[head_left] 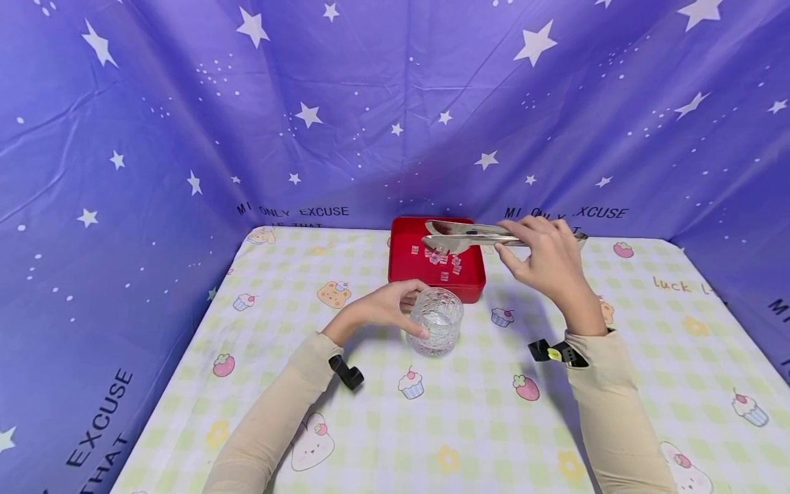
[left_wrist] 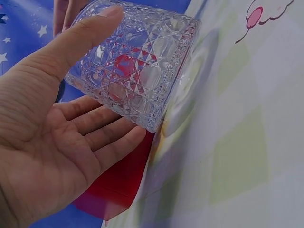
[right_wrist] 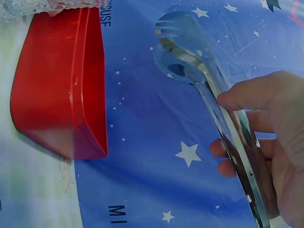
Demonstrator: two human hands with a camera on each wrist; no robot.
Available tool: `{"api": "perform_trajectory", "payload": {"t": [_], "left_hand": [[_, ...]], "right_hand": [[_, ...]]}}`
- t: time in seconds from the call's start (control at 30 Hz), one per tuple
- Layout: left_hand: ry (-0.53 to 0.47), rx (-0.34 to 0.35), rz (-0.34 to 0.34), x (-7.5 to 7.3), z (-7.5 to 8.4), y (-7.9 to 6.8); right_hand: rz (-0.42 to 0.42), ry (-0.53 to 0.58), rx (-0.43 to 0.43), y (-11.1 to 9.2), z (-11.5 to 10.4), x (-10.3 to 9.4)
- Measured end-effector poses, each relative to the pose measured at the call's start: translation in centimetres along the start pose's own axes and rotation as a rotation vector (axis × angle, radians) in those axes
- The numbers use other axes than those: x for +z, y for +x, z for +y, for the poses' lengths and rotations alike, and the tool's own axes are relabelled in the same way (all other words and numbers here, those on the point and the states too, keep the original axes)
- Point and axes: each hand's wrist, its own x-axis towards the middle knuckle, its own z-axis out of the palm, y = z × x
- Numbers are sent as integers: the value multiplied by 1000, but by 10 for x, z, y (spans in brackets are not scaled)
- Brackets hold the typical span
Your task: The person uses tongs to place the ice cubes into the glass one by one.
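Tongs (head_left: 487,241) of shiny metal sit in the person's right hand (head_left: 546,257), the thumb on one side and the fingers clamped on the other. The two heads of the tongs are slightly apart, raised over the open red box (head_left: 472,296) as I look down on it, with nothing caught between them. Small clear pieces (head_left: 443,259) lie scattered on the box's floor, partly behind the tongs. The left hand (head_left: 385,307) holds a patterned clear glass (head_left: 437,328), thumb along the near side and fingers, rather straight, round the far side. The glass stands upright on the checked tablecloth (head_left: 370,425), just in front of the box. A starry curtain (head_left: 358,158) hangs behind, and a black strap (head_left: 574,354) circles the right sleeve (head_left: 607,405).
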Motion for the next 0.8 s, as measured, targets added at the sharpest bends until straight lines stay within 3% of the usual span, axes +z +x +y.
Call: {"api": "perform_trajectory", "payload": {"t": [0.2,0.37,0.8], "left_hand": [[47,43,22,0,0,0],[79,41,36,-1,0,0],[26,19,25,-2,-1,0]], "right_hand": [[-34,-29,13,-1,3,3],[-62,-51,11,-2,5,6],[-153,-125,-31,-2,9,11]]}}
